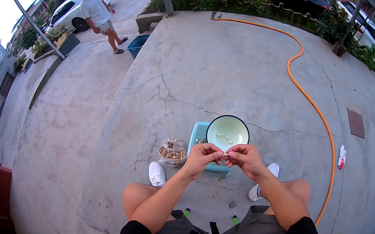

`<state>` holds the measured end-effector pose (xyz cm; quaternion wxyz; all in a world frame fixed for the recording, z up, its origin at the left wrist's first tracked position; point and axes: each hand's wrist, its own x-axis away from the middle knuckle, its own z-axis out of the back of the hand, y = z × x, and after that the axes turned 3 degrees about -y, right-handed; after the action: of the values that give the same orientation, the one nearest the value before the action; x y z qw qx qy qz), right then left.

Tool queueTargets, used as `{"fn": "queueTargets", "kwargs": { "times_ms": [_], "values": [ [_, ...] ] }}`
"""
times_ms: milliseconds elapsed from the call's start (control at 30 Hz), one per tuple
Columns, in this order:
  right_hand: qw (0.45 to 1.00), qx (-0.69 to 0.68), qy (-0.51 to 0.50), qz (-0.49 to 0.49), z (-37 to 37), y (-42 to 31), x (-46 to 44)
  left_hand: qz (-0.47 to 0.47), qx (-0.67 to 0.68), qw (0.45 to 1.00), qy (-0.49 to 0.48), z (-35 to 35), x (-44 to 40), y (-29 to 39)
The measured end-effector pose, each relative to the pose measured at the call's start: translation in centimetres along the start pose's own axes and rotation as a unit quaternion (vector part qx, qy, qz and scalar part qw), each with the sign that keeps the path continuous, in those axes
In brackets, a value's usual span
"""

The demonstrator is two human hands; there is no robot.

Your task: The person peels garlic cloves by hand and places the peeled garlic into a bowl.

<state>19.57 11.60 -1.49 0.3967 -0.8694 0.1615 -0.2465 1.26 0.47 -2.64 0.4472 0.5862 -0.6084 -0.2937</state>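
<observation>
Both my hands meet just below the white enamel bowl, pinching one small pale piece, perhaps a nut or clove (225,155). My left hand (202,158) holds its left side between thumb and fingertips, and my right hand (245,158) its right side. Several pale pieces (229,141) lie in the dark-rimmed bowl (239,128), which rests on a light blue plastic basin (195,131). Part of the basin's contents is hidden by the bowl and my hands. Left of the basin sits a clear plastic bag (172,154) of brown, unpeeled-looking pieces.
An orange hose (318,112) curves along the ground on the right. A red-and-white packet (342,157) lies beyond it, near a square metal cover (356,122). At the upper left a person (98,15) stands beside a dark teal bin (137,45). Parked cars and plants line the back.
</observation>
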Motion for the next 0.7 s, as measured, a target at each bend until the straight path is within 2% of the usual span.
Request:
{"fn": "queueTargets", "kwargs": {
  "times_ms": [67,167,533,633,700],
  "values": [
    [0.997,0.059,-0.009,0.047,0.0,0.4,-0.1,0.001,-0.009,1.0,0.003,-0.1,0.0,0.0],
    [0.994,0.095,0.013,0.047,0.0,0.6,-0.2,0.007,-0.024,1.0,0.008,-0.2,0.0,0.2],
    [0.995,0.058,0.077,0.027,1.4,1.2,-0.9,-0.014,-0.025,0.999,0.022,0.1,-0.3,-0.7],
    [0.989,0.084,0.12,0.018,2.0,1.7,-1.5,0.018,-0.047,0.999,0.01,-0.1,-0.4,-1.6],
    [0.98,0.123,0.153,0.014,2.6,2.2,-2.0,0.048,-0.103,0.992,-0.051,-0.2,-0.4,-2.2]
  ]
}}
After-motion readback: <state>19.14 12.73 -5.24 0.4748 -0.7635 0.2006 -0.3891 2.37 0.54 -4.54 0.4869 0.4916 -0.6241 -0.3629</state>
